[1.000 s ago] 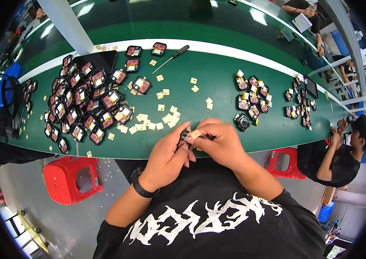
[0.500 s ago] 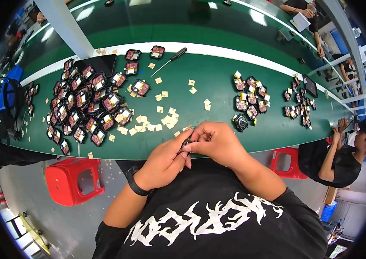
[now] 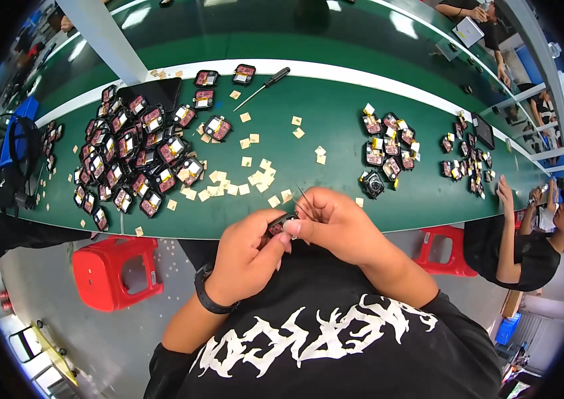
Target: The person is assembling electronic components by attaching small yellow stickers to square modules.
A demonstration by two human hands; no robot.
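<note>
Just off the table's near edge, my left hand [image 3: 245, 249] holds a small black device housing [image 3: 278, 225] with a reddish circuit board showing in it. My right hand [image 3: 332, 219] meets it there, its thumb and a finger pinching at the housing's right side. Thin metal tweezers [image 3: 303, 197] are tucked in that same hand, their tips sticking up toward the table. What the right thumb pinches is too small and covered to make out. Small pale square pieces [image 3: 258, 178] lie scattered just beyond my hands.
A big heap of similar opened housings [image 3: 125, 149] covers the left of the green table [image 3: 335, 106]. Smaller groups [image 3: 388, 146] lie to the right, with a round black part [image 3: 372, 184]. A screwdriver [image 3: 262, 90] rests toward the back. Red stools [image 3: 115, 272] flank me; a co-worker [image 3: 528, 246] sits at right.
My hands have turned slightly, so the housing's board and the tweezers' tips show more clearly. At right, a co-worker's hand has come up over the table.
</note>
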